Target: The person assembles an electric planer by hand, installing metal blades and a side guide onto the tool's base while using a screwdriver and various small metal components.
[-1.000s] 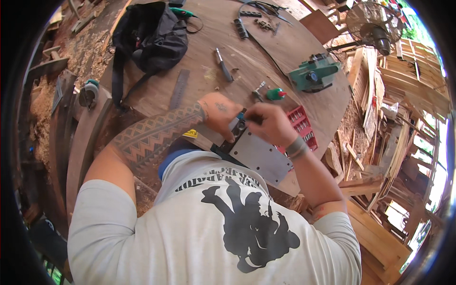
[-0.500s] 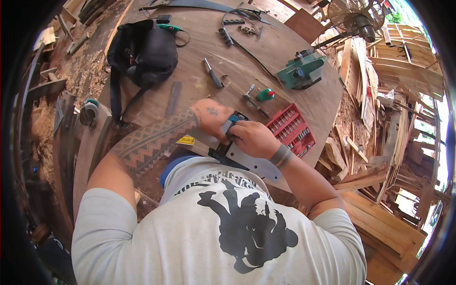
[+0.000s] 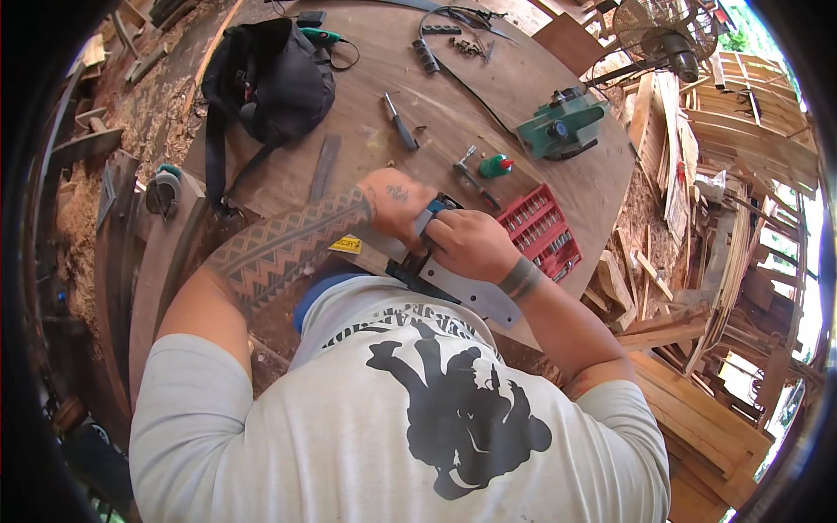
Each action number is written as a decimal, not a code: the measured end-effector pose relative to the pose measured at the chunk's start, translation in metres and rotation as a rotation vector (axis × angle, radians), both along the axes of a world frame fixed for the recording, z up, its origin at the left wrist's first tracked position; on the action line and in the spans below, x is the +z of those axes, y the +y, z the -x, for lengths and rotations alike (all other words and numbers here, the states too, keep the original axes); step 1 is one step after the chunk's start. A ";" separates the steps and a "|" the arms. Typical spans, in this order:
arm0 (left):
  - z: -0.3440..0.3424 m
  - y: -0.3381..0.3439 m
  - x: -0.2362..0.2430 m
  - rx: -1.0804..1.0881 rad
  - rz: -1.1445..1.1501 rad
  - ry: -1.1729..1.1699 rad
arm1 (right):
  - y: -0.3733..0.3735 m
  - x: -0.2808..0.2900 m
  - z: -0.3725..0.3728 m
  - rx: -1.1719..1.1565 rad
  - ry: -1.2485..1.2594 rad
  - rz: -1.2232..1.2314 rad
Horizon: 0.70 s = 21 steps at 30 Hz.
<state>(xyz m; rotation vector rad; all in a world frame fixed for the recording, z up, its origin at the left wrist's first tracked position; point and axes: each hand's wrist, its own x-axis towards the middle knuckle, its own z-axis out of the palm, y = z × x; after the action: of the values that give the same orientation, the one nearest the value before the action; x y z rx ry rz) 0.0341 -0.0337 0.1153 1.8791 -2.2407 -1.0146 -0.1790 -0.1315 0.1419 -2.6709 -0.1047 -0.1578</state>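
Note:
Close to my body at the table's near edge, both hands work on a tool with a grey metal plate (image 3: pixel 475 298) and blue and black parts; its exact kind is partly hidden. My left hand (image 3: pixel 398 207) is closed around its upper end. The fingers of my right hand (image 3: pixel 471 244) are bent and pressed against the blue part, with the plate beneath the wrist. Whether they pinch a small piece cannot be seen. Right of that hand lies an open red case of sockets and bits (image 3: pixel 542 228). A T-handled metal tool (image 3: pixel 473 174) and a green bottle with red tip (image 3: pixel 496 166) lie just beyond.
On the wooden table (image 3: pixel 375 74) are a black bag (image 3: pixel 279 87), a grey-handled tool (image 3: pixel 400 122), a metal ruler (image 3: pixel 325 166) and a green power planer (image 3: pixel 562 125). A fan (image 3: pixel 670 48) stands at far right. Stacked timber (image 3: pixel 697 410) lies to the right.
The whole view has shifted slightly, moving the table's contents a little rightward. Both hands keep their hold on the tool, with only slight finger movement.

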 end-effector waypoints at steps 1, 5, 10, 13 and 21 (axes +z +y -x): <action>0.000 0.000 -0.001 -0.007 0.004 -0.013 | 0.002 -0.005 0.000 -0.001 -0.004 0.020; -0.001 -0.002 0.003 -0.009 -0.008 0.003 | 0.001 -0.005 -0.004 -0.002 0.048 0.169; -0.001 -0.002 0.002 -0.010 -0.016 0.018 | 0.000 0.010 -0.012 0.028 0.133 0.207; -0.002 -0.002 0.009 -0.019 -0.012 0.048 | -0.002 0.018 -0.015 0.087 0.235 0.207; -0.002 -0.003 0.009 -0.027 -0.043 0.044 | 0.002 0.012 -0.016 -0.021 0.263 0.205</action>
<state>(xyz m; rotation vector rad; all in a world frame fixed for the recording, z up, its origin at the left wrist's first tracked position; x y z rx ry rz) 0.0361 -0.0363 0.1242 1.8287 -2.2434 -1.1051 -0.1632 -0.1291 0.1540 -2.8693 -0.0099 0.2088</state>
